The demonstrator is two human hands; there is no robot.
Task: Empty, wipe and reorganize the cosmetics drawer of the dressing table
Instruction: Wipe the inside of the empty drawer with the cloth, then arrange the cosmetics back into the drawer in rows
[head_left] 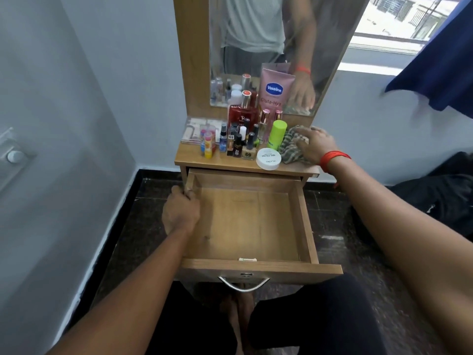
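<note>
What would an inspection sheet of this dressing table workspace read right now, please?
Surface: wooden tabletop, crowded towards the back.
Job's things: drawer pulled out, holds no cosmetics; cosmetics stand on the tabletop, Vaseline tube at the back; striped cloth at the right.
Clutter: nothing seen.
Grippers: left hand grips the drawer's left wall; right hand rests on the cloth.
Cables: nothing seen.
Surroundings: mirror, window, blue fabric, dark floor.

A single wide-angle view is taken from head height, aimed forward and down. The open drawer (pixel 245 221) is seen close at the centre, the mirror (pixel 256 34) at the upper edge.
</note>
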